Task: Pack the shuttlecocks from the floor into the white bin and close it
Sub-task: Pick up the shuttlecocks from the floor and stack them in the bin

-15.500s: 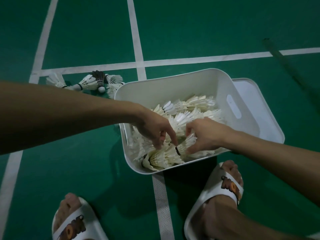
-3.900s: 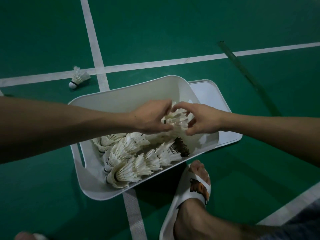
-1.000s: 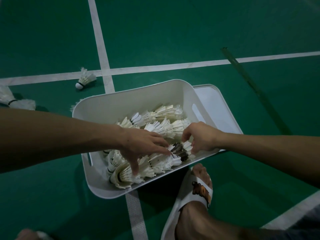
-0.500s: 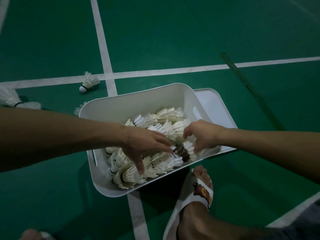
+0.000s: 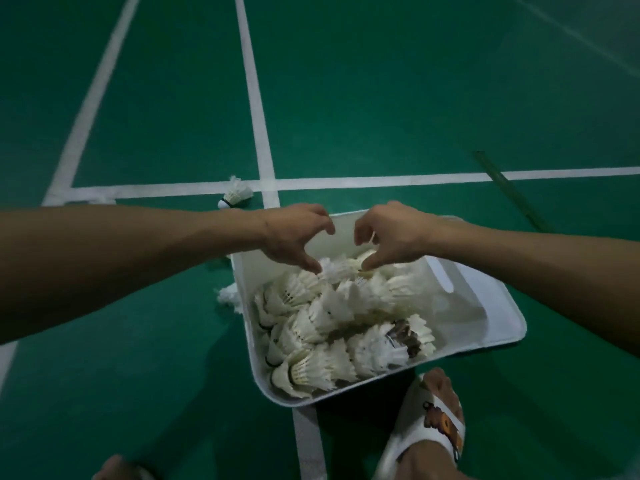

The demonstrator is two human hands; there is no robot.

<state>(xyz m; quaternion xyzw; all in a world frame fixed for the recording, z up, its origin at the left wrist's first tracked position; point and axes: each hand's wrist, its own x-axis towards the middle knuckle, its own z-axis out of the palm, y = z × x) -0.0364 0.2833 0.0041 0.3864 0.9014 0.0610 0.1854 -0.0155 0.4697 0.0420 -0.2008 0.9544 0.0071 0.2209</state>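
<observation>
The white bin (image 5: 256, 368) sits on the green floor, open and heaped with white shuttlecocks (image 5: 332, 327), one of them dark-feathered (image 5: 403, 336). Its lid (image 5: 498, 306) lies flat under the bin, sticking out to the right. My left hand (image 5: 294, 233) and my right hand (image 5: 391, 233) hover over the bin's far end, fingers curled and apart. Both thumbs touch the ends of a shuttlecock (image 5: 337, 268) lying between them. A loose shuttlecock (image 5: 237, 195) lies beyond the bin by the line crossing. Another (image 5: 228, 297) lies against the bin's left wall.
My right foot in a white sandal (image 5: 433, 427) stands just in front of the bin, and my left toes (image 5: 117, 469) show at the bottom edge. White court lines cross behind the bin. A dark strip (image 5: 509, 190) lies on the floor at right.
Both hands have moved from the bin's near middle up to its far end. The camera has tilted up, so the bin sits lower and more to the right in view.
</observation>
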